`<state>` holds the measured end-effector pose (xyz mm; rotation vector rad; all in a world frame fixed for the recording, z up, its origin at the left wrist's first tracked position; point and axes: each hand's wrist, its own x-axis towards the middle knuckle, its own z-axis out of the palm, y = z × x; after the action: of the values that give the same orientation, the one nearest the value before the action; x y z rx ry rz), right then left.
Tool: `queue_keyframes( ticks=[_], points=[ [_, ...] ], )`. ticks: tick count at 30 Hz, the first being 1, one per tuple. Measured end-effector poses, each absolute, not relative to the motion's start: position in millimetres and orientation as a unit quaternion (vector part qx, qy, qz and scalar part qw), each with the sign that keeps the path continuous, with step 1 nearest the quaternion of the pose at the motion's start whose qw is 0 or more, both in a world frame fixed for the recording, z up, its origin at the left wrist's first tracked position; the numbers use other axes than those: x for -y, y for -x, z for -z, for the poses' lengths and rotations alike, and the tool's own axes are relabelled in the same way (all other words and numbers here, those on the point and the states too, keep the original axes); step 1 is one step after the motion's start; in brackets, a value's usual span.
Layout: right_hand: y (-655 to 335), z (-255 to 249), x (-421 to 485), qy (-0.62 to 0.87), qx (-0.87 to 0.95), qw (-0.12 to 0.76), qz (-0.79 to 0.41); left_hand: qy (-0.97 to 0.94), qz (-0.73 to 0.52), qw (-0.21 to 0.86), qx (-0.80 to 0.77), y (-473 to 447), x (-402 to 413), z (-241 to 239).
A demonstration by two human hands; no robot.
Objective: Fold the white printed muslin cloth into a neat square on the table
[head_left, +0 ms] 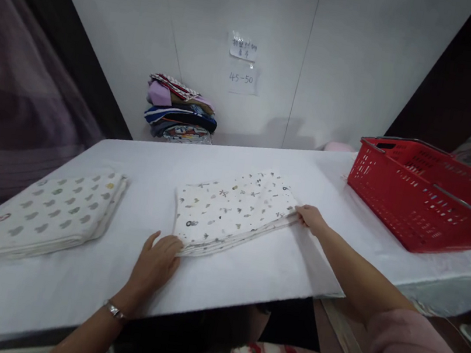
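A folded white cloth (235,209) with small printed figures lies on the white-covered table (242,281) in front of me. Its layered near edge slants up to the right. My left hand (159,259) is at the near left corner, with the fingertips closed on the edge and one finger sticking out. At the right corner, my right hand (309,217) pinches the layers between thumb and fingers. To the left lies a second folded white cloth (53,208) with rows of grey leaf-like prints, touched by neither hand.
A red plastic basket (395,203) with metal handles stands on the table at the right. Against the back wall is a stack of folded fabrics (181,112). Above it hang paper signs (243,78), one reading 45-50. The table's front edge is close to my body.
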<state>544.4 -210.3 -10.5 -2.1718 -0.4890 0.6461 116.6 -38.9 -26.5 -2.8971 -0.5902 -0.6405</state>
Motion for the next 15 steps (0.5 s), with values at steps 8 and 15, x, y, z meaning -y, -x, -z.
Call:
queue_keyframes(
  ticks=[8,15],
  points=[
    [-580.0,7.3,208.5,0.910,0.199,0.311,-0.189,0.932,0.262,-0.006,0.252,-109.7,42.3,51.1],
    [-583.3,3.4,186.9,0.926,0.183,0.254,-0.210,0.931,0.270,-0.020,0.247,-109.8,41.8,47.6]
  ],
)
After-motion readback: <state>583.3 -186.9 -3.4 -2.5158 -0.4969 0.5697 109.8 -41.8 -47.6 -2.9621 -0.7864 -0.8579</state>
